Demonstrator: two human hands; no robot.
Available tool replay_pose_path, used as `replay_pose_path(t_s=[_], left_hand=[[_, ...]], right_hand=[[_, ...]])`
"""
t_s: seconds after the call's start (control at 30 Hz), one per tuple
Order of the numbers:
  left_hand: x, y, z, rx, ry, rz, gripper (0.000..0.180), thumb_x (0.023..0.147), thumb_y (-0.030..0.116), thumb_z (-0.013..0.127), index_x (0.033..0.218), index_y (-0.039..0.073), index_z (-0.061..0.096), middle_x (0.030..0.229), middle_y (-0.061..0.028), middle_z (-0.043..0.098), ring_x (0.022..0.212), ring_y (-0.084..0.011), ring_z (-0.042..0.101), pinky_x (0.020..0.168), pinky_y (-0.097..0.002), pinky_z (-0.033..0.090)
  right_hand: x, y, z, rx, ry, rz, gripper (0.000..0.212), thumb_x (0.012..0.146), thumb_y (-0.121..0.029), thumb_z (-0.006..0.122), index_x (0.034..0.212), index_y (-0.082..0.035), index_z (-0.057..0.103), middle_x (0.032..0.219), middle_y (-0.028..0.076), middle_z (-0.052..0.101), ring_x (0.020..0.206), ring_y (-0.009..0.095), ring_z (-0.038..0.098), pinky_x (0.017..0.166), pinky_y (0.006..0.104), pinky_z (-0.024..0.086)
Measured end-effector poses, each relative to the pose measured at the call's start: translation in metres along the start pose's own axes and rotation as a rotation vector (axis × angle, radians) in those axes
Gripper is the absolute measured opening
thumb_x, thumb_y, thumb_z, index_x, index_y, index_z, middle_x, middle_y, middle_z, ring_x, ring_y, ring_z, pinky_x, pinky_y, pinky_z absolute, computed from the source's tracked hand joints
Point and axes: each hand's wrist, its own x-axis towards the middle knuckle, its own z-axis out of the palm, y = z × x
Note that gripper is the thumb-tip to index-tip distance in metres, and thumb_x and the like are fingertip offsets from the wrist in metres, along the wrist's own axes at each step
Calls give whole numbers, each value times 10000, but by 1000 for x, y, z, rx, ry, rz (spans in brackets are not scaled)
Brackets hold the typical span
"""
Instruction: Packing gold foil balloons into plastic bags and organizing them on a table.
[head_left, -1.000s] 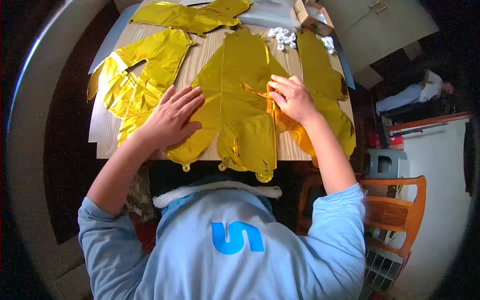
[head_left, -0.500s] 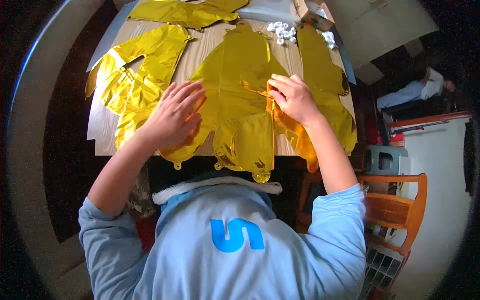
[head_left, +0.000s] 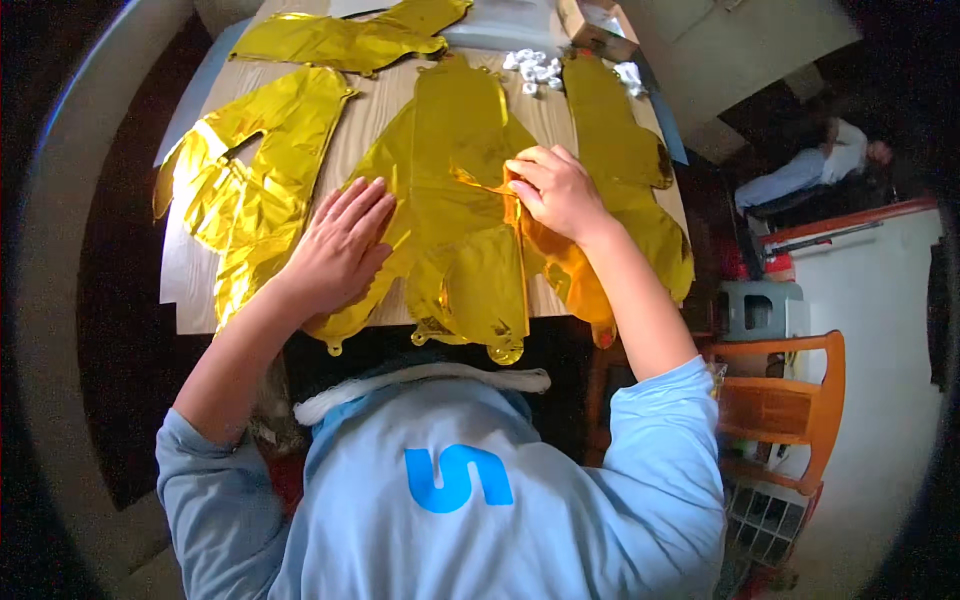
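Observation:
A flat, uninflated gold foil balloon lies in front of me, its lower lobes with small tabs hanging past the table's near edge. My left hand rests palm down on its left part, fingers stretched out side by side. My right hand pinches a folded edge of the foil right of the middle, thumb against fingers. Below that hand, an orange-tinted flap of the balloon is turned up. What lies under my left palm is hidden.
More flat gold balloons lie to the left, at the back and to the right. Small white bundles and an open cardboard box are at the far side. Right of the table stand a grey stool and wooden chair; a person reclines beyond.
My left hand has come down flatter on the foil, its fingers straighter. My right hand keeps its pinch on the folded edge. The whole view has shifted slightly.

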Motion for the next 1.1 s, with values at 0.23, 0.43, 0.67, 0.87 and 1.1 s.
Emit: replay_pose_path(t_s=[0.23, 0.43, 0.67, 0.87, 1.1], left_hand=[[-1, 1, -3, -40, -5, 29, 589, 906, 193, 601, 1434, 17, 409, 1521, -180, 359, 1441, -353, 279, 1192, -471, 213], [-2, 0, -2, -20, -1, 29, 581, 925, 273, 579, 1425, 19, 426, 1490, -196, 400, 1418, -362, 319, 1179, -477, 217], [-2, 2, -3, -25, 2, 22, 581, 921, 269, 589, 1424, 24, 430, 1491, -196, 403, 1417, -361, 325, 1172, -487, 228], [-1, 1, -4, -48, -26, 6, 580, 932, 266, 576, 1437, 31, 415, 1510, -191, 378, 1431, -358, 304, 1174, -500, 216], [0, 3, -6, -46, -52, -7, 583, 935, 268, 565, 1442, 31, 404, 1522, -183, 361, 1440, -355, 285, 1180, -499, 202]], right_hand=[[-5, 0, 0, -13, 2, -11, 215, 820, -140, 717, 1022, -69, 706, 979, 39, 661, 883, 256, 596, 815, 362, 505], [-2, -3, -2, -4, -1, -15, 205, 818, -117, 713, 1017, -69, 704, 945, 35, 653, 854, 252, 586, 796, 362, 501], [-2, -5, -4, 1, -1, 12, 219, 815, -109, 717, 1029, -66, 705, 946, 43, 642, 864, 256, 587, 796, 364, 504], [-2, -5, -4, 19, 3, 20, 226, 811, -110, 726, 1031, -65, 704, 948, 55, 633, 870, 263, 587, 799, 368, 507], [-6, -1, -1, 24, 16, 22, 227, 811, -121, 730, 1030, -70, 699, 949, 55, 626, 874, 267, 588, 796, 375, 506]])
